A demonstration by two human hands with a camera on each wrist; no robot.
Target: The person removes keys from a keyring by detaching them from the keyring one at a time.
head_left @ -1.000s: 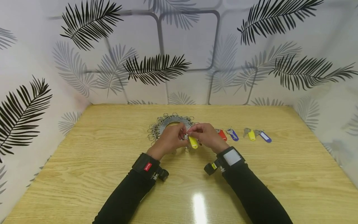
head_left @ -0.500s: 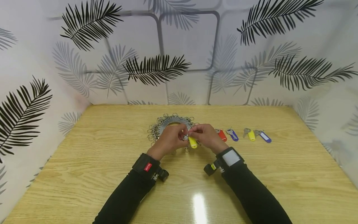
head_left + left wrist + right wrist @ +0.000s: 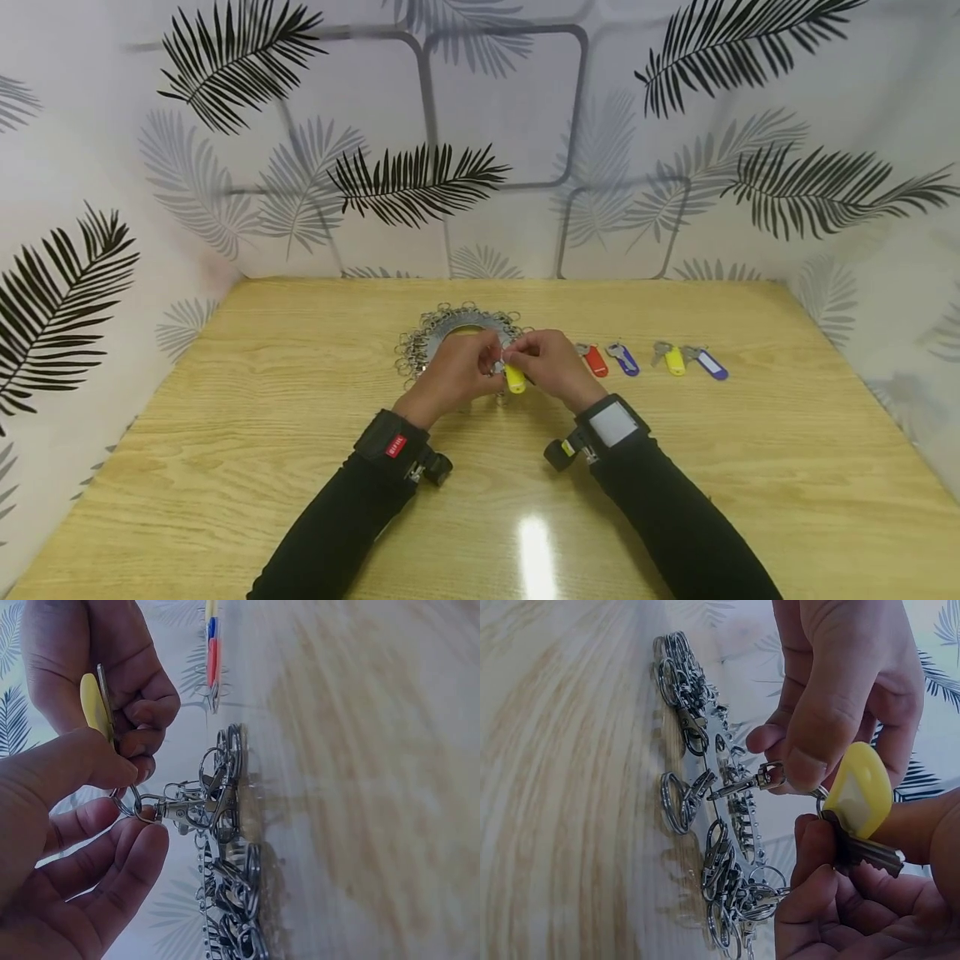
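In the head view my left hand (image 3: 456, 373) and right hand (image 3: 558, 367) meet at the near right edge of a round metal key holder (image 3: 480, 318) fringed with swivel clips and split rings. My left thumb and fingers pinch a split ring (image 3: 137, 802), which hangs from one clip (image 3: 178, 811). Between the two hands is a yellow key tag (image 3: 864, 787) with a key (image 3: 877, 856) beside it. My right fingers hold the tag and key near their ring, close to the pinched split ring. Fingers partly hide where the rings meet.
To the right of the hands lie a red key tag (image 3: 596, 361), a blue tag with keys (image 3: 624, 360), another yellow tag (image 3: 675, 362) and a further blue tag (image 3: 711, 365). They rest on the wooden table (image 3: 262, 375), before a leaf-patterned backdrop (image 3: 510, 225).
The yellow key tag has shifted slightly left and up, and my right hand has moved a little left with it. My left hand stays almost in place.
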